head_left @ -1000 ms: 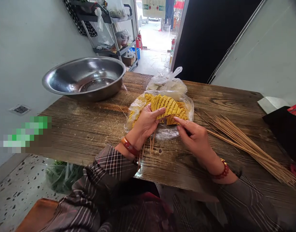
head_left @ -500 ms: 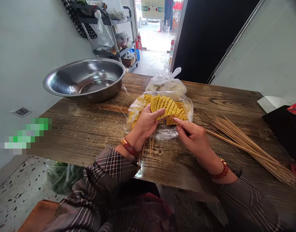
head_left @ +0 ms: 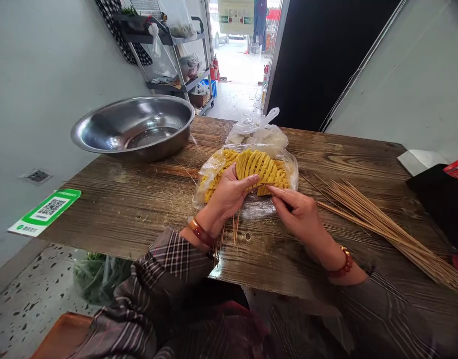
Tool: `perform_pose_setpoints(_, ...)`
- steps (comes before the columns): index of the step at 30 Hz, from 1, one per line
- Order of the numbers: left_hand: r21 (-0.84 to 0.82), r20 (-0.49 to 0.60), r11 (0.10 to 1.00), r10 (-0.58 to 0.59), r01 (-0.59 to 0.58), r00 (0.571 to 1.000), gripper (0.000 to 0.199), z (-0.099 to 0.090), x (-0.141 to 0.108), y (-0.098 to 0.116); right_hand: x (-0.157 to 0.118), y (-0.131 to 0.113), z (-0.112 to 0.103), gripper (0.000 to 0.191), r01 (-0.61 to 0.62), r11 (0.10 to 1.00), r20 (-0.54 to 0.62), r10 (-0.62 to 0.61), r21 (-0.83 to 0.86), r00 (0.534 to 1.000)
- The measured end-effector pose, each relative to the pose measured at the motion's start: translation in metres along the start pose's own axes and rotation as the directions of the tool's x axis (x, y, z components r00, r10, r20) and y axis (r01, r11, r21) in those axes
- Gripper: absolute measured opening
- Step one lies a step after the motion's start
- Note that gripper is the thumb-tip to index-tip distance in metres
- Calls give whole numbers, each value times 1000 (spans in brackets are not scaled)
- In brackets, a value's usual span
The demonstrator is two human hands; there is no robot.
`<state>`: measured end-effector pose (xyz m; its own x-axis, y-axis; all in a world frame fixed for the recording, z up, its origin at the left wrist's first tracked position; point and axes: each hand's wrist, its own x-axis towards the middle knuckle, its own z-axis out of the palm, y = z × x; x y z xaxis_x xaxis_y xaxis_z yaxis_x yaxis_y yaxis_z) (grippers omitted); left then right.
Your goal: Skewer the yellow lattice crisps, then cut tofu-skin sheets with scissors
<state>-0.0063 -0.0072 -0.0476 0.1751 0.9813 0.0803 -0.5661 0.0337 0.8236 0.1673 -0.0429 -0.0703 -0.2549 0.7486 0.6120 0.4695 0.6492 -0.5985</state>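
My left hand (head_left: 227,194) is closed on a yellow, slit-cut piece of food (head_left: 256,166), perhaps lattice-cut tofu, with the thumb along its near edge. It fans out in a curve above an opened clear plastic bag (head_left: 258,209) full of similar yellow pieces (head_left: 210,182). My right hand (head_left: 298,212) pinches a thin wooden skewer (head_left: 263,186) at the piece's lower right edge. Most of that skewer is hidden by the food and fingers. Several skewers (head_left: 235,229) stick out below my left hand; their upper ends are covered.
A bundle of wooden skewers (head_left: 393,232) lies on the wooden table (head_left: 131,209) at right. Left of the bag stands a large steel basin (head_left: 176,134). Behind is a tied plastic bag (head_left: 258,133). A green QR-code card (head_left: 45,213) sits at the left edge, a black box (head_left: 434,199) far right.
The yellow piece is bent into a more upright fan, and my left thumb has shifted slightly right along its edge. My right hand stays nearly in place. The view has tilted slightly.
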Motion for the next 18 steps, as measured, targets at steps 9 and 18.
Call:
perform_pose_setpoints(9, 25, -37, 995, 96, -95, 995, 61, 4, -2, -9, -1, -2, 3, 28, -28, 999, -38, 29, 36, 999)
perform_pose_setpoints(18, 42, -57, 992, 125, -123, 990, 71, 9, -5, -11, -3, -4, 6, 14, -194, 981, -71, 194, 5, 978)
